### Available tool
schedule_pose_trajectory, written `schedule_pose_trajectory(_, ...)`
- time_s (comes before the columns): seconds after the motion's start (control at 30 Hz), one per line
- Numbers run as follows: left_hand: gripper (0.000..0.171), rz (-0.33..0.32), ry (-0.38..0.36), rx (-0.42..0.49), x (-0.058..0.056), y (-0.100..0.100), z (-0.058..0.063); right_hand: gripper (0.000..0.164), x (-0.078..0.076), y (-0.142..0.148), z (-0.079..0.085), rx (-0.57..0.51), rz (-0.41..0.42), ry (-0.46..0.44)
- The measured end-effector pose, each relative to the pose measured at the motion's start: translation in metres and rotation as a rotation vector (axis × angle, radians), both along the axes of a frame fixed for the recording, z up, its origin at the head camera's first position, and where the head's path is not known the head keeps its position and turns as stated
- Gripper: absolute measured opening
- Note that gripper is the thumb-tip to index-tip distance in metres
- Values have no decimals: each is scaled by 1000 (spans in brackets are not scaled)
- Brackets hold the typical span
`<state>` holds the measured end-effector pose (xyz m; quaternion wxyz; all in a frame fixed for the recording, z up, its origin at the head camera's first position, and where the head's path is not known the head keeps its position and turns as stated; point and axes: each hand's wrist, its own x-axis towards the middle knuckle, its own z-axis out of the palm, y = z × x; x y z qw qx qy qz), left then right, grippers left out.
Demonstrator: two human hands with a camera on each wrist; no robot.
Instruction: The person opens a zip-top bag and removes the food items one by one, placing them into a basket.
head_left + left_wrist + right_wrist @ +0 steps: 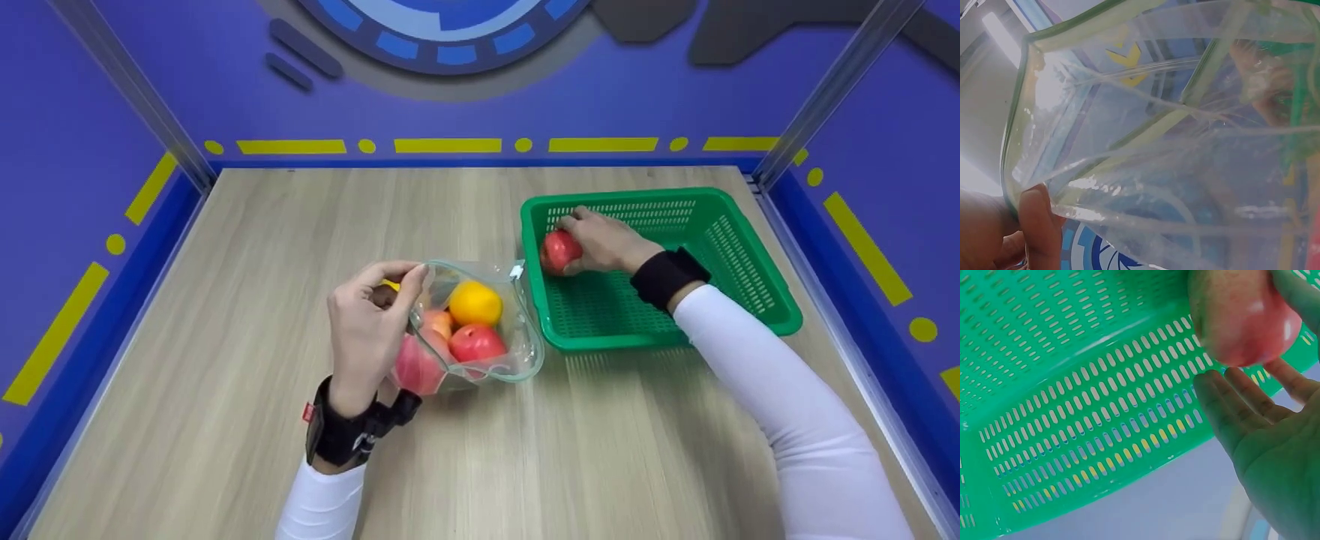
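In the head view, my left hand [367, 326] pinches the left rim of a clear plastic zip bag [529, 349], whose mouth gapes. An orange [475, 303], a red fruit [478, 343] and a larger pinkish fruit [420, 365] lie inside, among others partly hidden. The thumb and fingers grip the bag's edge in the left wrist view, the clear film [1145, 163] stretching away from them. My right hand [604, 240] reaches into a green basket [600, 343] and holds a red apple-like fruit [561, 252] near its left wall. Fingers and thumb flank this fruit in the right wrist view.
The basket stands right beside the bag on a wooden table [262, 300]. Blue panels [465, 112] with yellow marks enclose the table at the back and both sides. A white slider [517, 271] sits on the bag's rim close to the basket.
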<state>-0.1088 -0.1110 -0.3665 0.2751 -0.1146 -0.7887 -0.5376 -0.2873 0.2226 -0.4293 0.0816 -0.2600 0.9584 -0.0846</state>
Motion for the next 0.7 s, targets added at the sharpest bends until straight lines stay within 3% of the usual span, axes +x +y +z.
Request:
schedule_pose_trajectory(0.17, 8, -6, 4, 3, 0, 0, 0, 68, 10, 1, 9, -13, 26, 34)
schedule_pose_trajectory(0.3, 8, -11, 5, 9, 0, 0, 0, 61, 26, -8, 31, -67, 60, 91)
schedule_pose_trajectory(0.53, 7, -7, 11, 11, 0, 1, 0, 50, 81, -41, 82, -256, 222, 306)
schedule_pose_trajectory(0.7, 7, -5, 7, 9, 2, 2, 1, 39, 122, -60, 103, -342, 369, 492)
